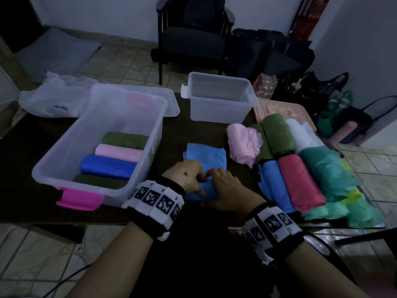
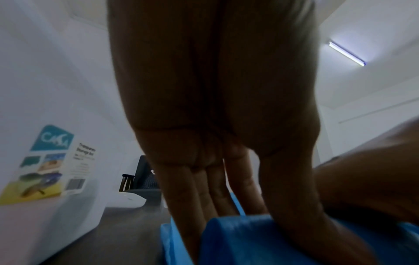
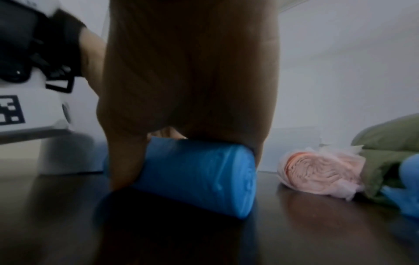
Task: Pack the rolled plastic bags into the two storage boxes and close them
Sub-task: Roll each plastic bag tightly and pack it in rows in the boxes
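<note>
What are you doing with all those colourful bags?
A person is rolling up a light blue plastic bag on the dark table, with the left hand and right hand both curled over the rolled part. The big storage box beside them already holds four rolls. The small storage box further back looks empty. A pile of rolled bags waits on the right. Neither box is closed.

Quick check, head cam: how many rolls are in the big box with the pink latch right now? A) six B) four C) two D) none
B: the big box holds four rolls side by side: a green roll, a pink roll, a dark blue roll and another green roll nearest the pink latch.
</note>
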Tool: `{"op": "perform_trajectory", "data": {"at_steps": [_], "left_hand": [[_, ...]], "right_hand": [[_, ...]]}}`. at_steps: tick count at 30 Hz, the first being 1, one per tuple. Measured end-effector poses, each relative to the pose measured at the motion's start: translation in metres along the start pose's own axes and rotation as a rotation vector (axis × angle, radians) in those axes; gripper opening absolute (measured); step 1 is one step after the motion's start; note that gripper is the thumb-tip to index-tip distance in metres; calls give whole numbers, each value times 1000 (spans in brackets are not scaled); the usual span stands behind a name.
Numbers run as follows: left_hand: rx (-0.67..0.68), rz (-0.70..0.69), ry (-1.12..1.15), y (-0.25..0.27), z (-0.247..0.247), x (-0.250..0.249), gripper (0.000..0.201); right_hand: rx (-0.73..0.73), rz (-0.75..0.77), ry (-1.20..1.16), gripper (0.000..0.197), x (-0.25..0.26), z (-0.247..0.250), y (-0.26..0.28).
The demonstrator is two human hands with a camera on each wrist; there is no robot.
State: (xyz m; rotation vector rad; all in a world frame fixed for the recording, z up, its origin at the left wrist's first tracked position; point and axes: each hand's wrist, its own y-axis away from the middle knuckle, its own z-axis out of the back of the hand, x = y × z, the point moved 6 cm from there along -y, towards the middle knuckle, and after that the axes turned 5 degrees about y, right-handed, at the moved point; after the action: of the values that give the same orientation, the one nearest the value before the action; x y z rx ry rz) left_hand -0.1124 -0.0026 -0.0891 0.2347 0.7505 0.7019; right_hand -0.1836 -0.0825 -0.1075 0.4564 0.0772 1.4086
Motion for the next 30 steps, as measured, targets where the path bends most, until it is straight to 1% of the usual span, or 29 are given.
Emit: {"op": "perform_trajectory", "data": {"at_steps": [1, 4, 5, 7, 9, 10, 11, 13, 14, 15, 17, 19, 21, 23, 25, 26, 28, 29, 30], "left_hand": [[33, 5, 8, 0, -2, -1, 43], [73, 7, 12, -2, -1, -3, 40], [87, 4, 10, -3, 0, -3, 39], [110, -5, 26, -4, 1, -2, 38], [85, -12, 78, -5, 3, 2, 43], [42, -2, 119, -5, 6, 5, 49], [-31, -6, 149, -6, 10, 6, 51], [-179, -61, 150, -7, 16, 5, 41], [-209, -78, 146, -7, 17, 4, 34], [-214, -82, 143, -7, 16, 4, 29], [-194, -76, 134, -6, 13, 5, 32], [-148, -82, 134, -5, 10, 6, 44], [-103, -72, 106, -6, 5, 8, 60], [-87, -41, 91, -10, 4, 11, 65], [-70, -21, 105, -16, 5, 14, 61], [-61, -17, 103, -18, 5, 15, 58], [-56, -11, 82, -22, 7, 16, 51], [-55, -9, 76, -23, 8, 15, 48], [-44, -8, 70, -23, 8, 14, 44]], "right_hand": [[-34, 15, 5, 73, 1, 1, 4], [-245, 59, 125, 62, 10, 7, 19], [-260, 46, 107, 57, 12, 7, 21], [-226, 12, -7, 50, 11, 5, 21], [-200, -6, -116, 48, 8, 6, 18], [-190, -14, -142, 50, 5, 7, 16], [-179, -26, -149, 51, 3, 8, 11], [-144, -41, -145, 50, 0, 10, 1], [-119, -42, -153, 47, -2, 12, -3], [-87, -40, -171, 44, -4, 13, -8], [-22, -35, -206, 41, -9, 17, -15], [21, -31, -224, 40, -14, 20, -22], [23, -7, -251, 37, -17, 24, -27], [-63, 5, -322, 36, -20, 29, -30], [-222, 1, -376, 34, -20, 34, -29], [-297, 0, -351, 30, -17, 34, -26], [-394, 12, -215, 26, -9, 27, -19], [-420, 30, -161, 30, -5, 23, -15], [-411, 47, -132, 36, -2, 18, -11]]}}
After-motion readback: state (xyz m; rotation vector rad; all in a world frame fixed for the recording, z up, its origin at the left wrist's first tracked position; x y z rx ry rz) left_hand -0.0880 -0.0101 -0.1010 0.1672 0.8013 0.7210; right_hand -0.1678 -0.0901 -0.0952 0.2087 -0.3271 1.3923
